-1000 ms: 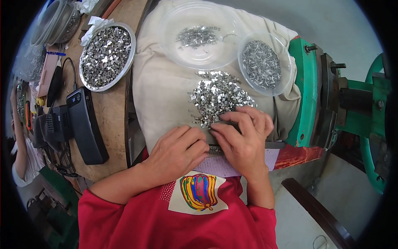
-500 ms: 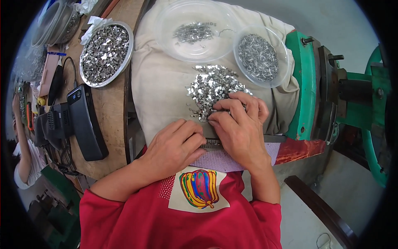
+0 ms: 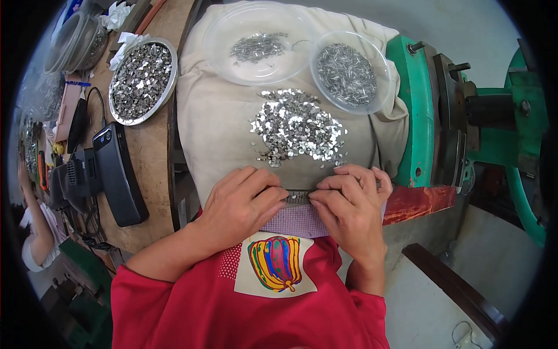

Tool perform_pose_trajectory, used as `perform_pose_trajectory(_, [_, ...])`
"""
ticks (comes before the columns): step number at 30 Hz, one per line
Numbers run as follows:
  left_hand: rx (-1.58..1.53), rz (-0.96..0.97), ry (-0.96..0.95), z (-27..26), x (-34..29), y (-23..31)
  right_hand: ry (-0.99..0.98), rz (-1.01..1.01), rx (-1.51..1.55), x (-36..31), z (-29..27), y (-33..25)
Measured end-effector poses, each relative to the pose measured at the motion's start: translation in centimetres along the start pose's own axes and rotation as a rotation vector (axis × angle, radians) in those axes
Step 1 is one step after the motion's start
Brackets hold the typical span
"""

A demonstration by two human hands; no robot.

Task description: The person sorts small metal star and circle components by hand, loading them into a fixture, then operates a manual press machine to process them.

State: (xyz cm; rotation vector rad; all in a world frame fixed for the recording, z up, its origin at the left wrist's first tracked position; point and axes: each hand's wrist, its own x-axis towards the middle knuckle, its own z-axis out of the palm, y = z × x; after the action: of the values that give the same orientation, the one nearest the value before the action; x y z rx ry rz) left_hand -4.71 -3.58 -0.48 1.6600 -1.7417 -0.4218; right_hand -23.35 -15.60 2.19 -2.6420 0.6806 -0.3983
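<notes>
Flanking a narrow ridged strip (image 3: 299,197) in the head view, the left hand (image 3: 247,196) curls its fingers at one end, and the right hand (image 3: 350,203) brings thumb and forefinger close together at the other; whether either pinches anything, I cannot tell. Some work looks done, as small bits seem to line the strip between them. Much looks left: a loose heap of metal chips (image 3: 297,127) lies just beyond both hands, and a full pan (image 3: 174,75) sits well left of them.

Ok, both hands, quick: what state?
Left hand: fingers curled at the narrow strip; grip can't be told.
Right hand: fingers curled, opposite side; grip can't be told.
</notes>
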Motion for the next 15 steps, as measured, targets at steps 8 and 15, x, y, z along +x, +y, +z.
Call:
perform_pose_trajectory(8, [0.034, 0.002, 0.04, 0.43, 0.21, 0.49, 0.04, 0.027, 0.017, -0.62, 1.0, -0.21])
perform_pose_trajectory(15, [0.151, 0.101, 0.018, 0.79, 0.6, 0.86, 0.069, 0.041, 0.094, -0.58, 0.61, 0.19])
